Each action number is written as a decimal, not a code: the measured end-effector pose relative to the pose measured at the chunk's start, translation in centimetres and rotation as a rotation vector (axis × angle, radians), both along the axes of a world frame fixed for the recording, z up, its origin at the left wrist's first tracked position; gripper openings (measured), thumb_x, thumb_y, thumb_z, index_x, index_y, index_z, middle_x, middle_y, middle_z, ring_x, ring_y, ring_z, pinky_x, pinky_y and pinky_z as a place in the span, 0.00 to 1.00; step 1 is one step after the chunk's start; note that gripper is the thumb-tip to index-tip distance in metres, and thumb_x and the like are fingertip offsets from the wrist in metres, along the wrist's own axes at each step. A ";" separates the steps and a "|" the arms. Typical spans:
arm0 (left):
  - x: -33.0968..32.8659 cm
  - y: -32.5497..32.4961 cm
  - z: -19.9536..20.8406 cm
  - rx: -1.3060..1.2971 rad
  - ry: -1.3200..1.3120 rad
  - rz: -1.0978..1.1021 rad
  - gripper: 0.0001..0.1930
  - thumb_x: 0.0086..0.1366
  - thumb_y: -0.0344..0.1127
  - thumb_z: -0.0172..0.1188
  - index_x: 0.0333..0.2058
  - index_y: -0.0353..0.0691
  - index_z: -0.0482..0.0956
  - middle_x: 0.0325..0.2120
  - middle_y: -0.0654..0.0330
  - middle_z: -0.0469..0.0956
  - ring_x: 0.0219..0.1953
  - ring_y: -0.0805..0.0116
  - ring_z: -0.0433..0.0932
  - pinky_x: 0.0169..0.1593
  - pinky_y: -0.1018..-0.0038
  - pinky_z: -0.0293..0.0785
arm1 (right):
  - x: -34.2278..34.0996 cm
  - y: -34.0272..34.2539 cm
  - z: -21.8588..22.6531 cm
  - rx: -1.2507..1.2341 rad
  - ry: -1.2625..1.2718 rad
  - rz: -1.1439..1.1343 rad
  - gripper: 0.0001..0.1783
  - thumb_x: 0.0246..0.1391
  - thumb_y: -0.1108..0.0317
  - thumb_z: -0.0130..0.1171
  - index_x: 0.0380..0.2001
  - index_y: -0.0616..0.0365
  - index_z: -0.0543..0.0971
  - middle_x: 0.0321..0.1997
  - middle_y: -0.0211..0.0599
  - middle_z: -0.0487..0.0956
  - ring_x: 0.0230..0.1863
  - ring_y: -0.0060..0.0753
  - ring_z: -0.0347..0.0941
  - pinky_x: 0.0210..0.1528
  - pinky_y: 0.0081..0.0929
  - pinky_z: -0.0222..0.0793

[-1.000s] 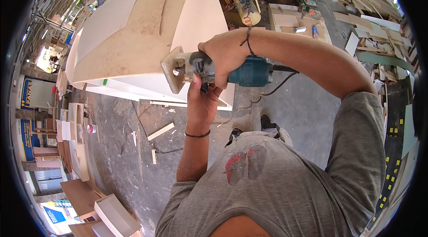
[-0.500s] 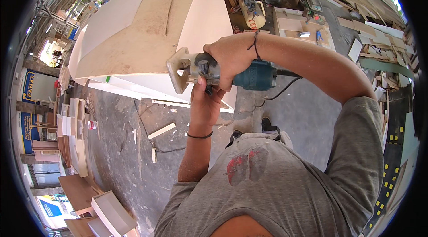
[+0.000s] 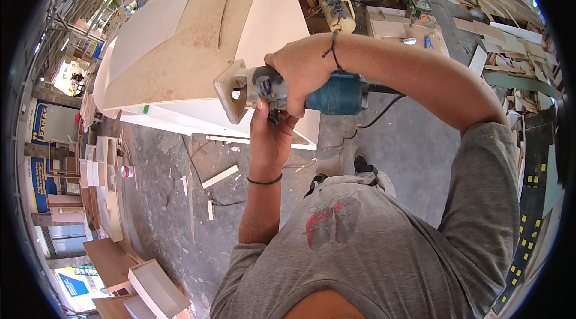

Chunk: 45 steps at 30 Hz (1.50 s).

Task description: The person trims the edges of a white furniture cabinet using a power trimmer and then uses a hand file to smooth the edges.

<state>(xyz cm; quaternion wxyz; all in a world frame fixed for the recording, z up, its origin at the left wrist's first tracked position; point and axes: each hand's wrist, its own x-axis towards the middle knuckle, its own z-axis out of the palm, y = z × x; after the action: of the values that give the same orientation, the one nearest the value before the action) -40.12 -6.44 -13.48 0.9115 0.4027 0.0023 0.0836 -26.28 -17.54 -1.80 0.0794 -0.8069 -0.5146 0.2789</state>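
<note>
Your right hand [image 3: 303, 70] wrapped the router [image 3: 300, 94]; your left hand [image 3: 270, 133], at 6 o'clock, pinched its collar. Rigid, likely top-heavy tool.

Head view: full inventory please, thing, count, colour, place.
trim router: 1, teal body with metal base, centre, at the board's near end
board panel: 1, white face with a brown dusty area, upper left
power cord: 1, black, trailing right of the router
wood offcuts: several, pale, on the grey concrete floor
air compressor: 1, cream, top centre
white box: 1, lower left
left hand: grip on the router from below
right hand: grip over the router body
</note>
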 end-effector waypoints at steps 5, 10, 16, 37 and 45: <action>0.0 0.1 0.0 0.004 -0.005 0.005 0.27 0.69 0.49 0.52 0.61 0.42 0.59 0.56 0.55 0.69 0.57 0.63 0.71 0.57 0.65 0.75 | 0.0 0.1 0.1 0.003 0.008 0.003 0.46 0.21 0.54 0.73 0.45 0.73 0.71 0.38 0.56 0.80 0.42 0.50 0.78 0.45 0.31 0.72; 0.0 0.0 -0.1 -0.016 -0.002 0.017 0.28 0.69 0.49 0.52 0.61 0.42 0.60 0.56 0.55 0.69 0.57 0.63 0.72 0.56 0.64 0.75 | -0.3 -0.2 -0.3 0.123 -0.036 -0.011 0.28 0.19 0.58 0.68 0.26 0.70 0.82 0.28 0.51 0.81 0.30 0.43 0.79 0.32 0.32 0.73; -0.1 0.0 -0.5 -0.025 -0.011 0.017 0.28 0.68 0.50 0.52 0.61 0.42 0.60 0.56 0.55 0.69 0.57 0.63 0.72 0.56 0.63 0.75 | -0.6 -0.2 0.5 -0.017 0.004 -0.017 0.46 0.22 0.55 0.73 0.46 0.74 0.71 0.38 0.56 0.80 0.42 0.49 0.78 0.45 0.31 0.72; -3.9 -1.0 -1.5 -0.062 -0.013 0.032 0.30 0.67 0.48 0.56 0.61 0.39 0.59 0.56 0.59 0.69 0.56 0.67 0.71 0.56 0.66 0.74 | -3.4 -0.9 -0.8 0.089 0.011 0.028 0.45 0.24 0.52 0.73 0.45 0.72 0.70 0.36 0.57 0.80 0.40 0.52 0.79 0.43 0.36 0.74; -8.3 -4.5 -4.1 0.260 0.031 -0.380 0.48 0.62 0.51 0.62 0.66 0.34 0.40 0.62 0.50 0.56 0.64 0.60 0.60 0.66 0.62 0.57 | -7.5 -10.4 -7.8 0.280 0.479 -0.217 0.42 0.27 0.57 0.74 0.47 0.69 0.69 0.37 0.52 0.80 0.39 0.46 0.79 0.43 0.33 0.73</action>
<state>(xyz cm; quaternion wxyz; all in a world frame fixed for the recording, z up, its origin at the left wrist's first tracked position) -48.47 -10.93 -17.61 0.8511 0.5113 -0.0702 -0.0961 -33.82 -27.94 -9.55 0.3384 -0.7497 -0.4252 0.3776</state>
